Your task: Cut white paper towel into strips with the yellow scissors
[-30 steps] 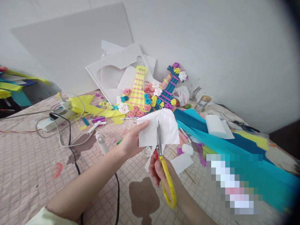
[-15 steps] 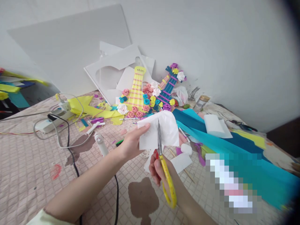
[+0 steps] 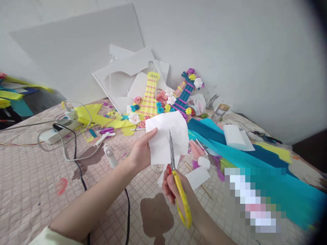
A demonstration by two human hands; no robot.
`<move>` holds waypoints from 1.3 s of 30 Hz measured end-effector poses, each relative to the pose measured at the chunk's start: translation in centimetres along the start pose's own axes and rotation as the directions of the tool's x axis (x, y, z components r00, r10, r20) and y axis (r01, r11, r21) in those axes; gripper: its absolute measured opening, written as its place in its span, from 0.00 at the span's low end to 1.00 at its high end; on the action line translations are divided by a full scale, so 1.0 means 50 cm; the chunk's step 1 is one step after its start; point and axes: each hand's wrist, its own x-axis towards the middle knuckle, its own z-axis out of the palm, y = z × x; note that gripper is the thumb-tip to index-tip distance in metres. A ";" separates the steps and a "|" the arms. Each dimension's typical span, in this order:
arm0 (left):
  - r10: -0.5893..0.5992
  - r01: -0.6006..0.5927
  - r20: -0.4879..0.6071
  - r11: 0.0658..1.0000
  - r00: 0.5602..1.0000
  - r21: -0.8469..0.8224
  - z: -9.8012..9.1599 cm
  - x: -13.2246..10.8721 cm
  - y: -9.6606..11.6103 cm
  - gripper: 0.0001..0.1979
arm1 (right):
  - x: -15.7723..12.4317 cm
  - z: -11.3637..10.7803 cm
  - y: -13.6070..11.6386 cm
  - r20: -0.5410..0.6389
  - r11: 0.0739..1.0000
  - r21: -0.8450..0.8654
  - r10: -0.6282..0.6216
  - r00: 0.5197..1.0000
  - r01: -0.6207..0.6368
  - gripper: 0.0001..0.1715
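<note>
pinching the white paper (image 3: pixel 160 144) above the surface (image 3: pixel 109 224) by its nine o'clock edge in the left hand (image 3: pixel 141 153) and gripping the scissors (image 3: pixel 181 191) in the right hand (image 3: pixel 173 183), snip smoothly toward twelve o'clock, holding it taut with left thumb (image 3: pixel 152 134) clear of blades (image 3: pixel 171 149).

Worn on the head, the lone camera looks forward and down from the near side of the pale, diamond-patterned table covering (image 3: pixel 102 207), right above the two bare forearms reaching in from the bottom edge. The bare left hand (image 3: pixel 140 151) and bare right hand (image 3: pixel 174 185) sit close to it, near mid-view, while the plain greyish-white wall (image 3: pixel 230 51) stands farther off, filling the top.
</note>
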 end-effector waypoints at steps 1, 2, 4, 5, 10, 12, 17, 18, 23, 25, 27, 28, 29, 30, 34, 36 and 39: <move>-0.001 0.001 -0.017 1.000 1.000 0.001 0.002 0.000 0.000 0.13 | 0.001 0.000 0.002 0.001 1.000 0.005 -0.006 1.000 0.006 0.30; -0.004 0.004 -0.026 1.000 1.000 -0.001 0.003 0.000 -0.001 0.12 | 0.001 0.000 0.004 0.004 1.000 0.008 -0.017 1.000 0.017 0.30; -0.012 0.012 -0.034 1.000 0.999 -0.008 0.006 -0.001 -0.002 0.12 | 0.002 -0.001 0.009 0.016 0.999 0.011 -0.039 0.999 0.039 0.29; -0.014 0.013 -0.036 1.000 0.999 -0.012 0.006 -0.002 -0.002 0.12 | 0.003 -0.001 0.012 0.023 0.999 0.012 -0.051 0.998 0.050 0.28; -0.014 0.014 -0.029 1.000 0.999 -0.004 0.007 -0.005 -0.001 0.12 | 0.002 -0.003 0.016 0.032 0.997 0.003 -0.080 0.996 0.080 0.25; -0.014 0.014 -0.040 1.000 0.999 -0.003 0.007 -0.005 0.000 0.12 | 0.000 -0.003 0.013 0.027 0.998 -0.001 -0.066 0.997 0.067 0.24; -0.025 0.025 -0.045 1.000 0.999 -0.004 0.006 -0.004 -0.001 0.12 | -0.002 -0.002 0.008 0.029 0.999 -0.034 -0.033 0.999 0.034 0.24; -0.024 0.024 -0.039 1.000 0.999 -0.005 0.006 -0.004 -0.001 0.12 | -0.002 -0.002 0.008 0.034 0.999 -0.038 -0.033 0.999 0.034 0.24; -0.005 0.005 -0.039 1.000 0.999 0.003 0.007 -0.004 -0.001 0.11 | 0.002 -0.002 0.008 0.039 1.000 -0.026 -0.017 0.999 0.018 0.27; 0.006 -0.005 -0.046 1.000 0.999 0.024 0.009 -0.006 -0.001 0.10 | 0.003 -0.002 0.008 0.033 0.998 -0.059 -0.014 0.999 0.016 0.29; 0.017 -0.015 -0.045 0.999 0.999 0.052 0.012 -0.009 -0.003 0.09 | 0.003 -0.004 0.008 0.016 0.994 -0.105 -0.026 1.000 0.027 0.30; 0.019 -0.016 -0.037 0.998 0.999 0.066 0.013 -0.010 -0.004 0.09 | 0.003 -0.005 0.008 0.007 0.991 -0.127 -0.030 1.000 0.031 0.31; 0.016 -0.014 -0.025 0.997 1.000 0.080 0.014 -0.012 -0.007 0.09 | 0.002 -0.007 0.007 0.000 0.989 -0.144 -0.033 0.999 0.033 0.31; 0.012 -0.011 -0.010 0.996 1.000 0.090 0.014 -0.014 -0.009 0.09 | 0.001 -0.008 0.006 0.000 0.987 -0.154 -0.038 0.999 0.037 0.31; 0.013 -0.014 0.015 0.997 1.000 0.082 0.014 -0.017 -0.014 0.08 | -0.003 -0.010 -0.005 0.031 0.988 -0.126 -0.086 0.996 0.089 0.31; 0.016 -0.016 0.001 0.997 1.000 0.074 0.013 -0.017 -0.013 0.07 | -0.003 -0.011 -0.010 0.043 0.990 -0.095 -0.103 0.994 0.107 0.30; -0.001 0.000 0.012 0.997 1.000 0.073 0.010 -0.014 -0.008 0.07 | 0.001 -0.015 -0.011 0.043 0.995 -0.031 -0.090 0.995 0.092 0.30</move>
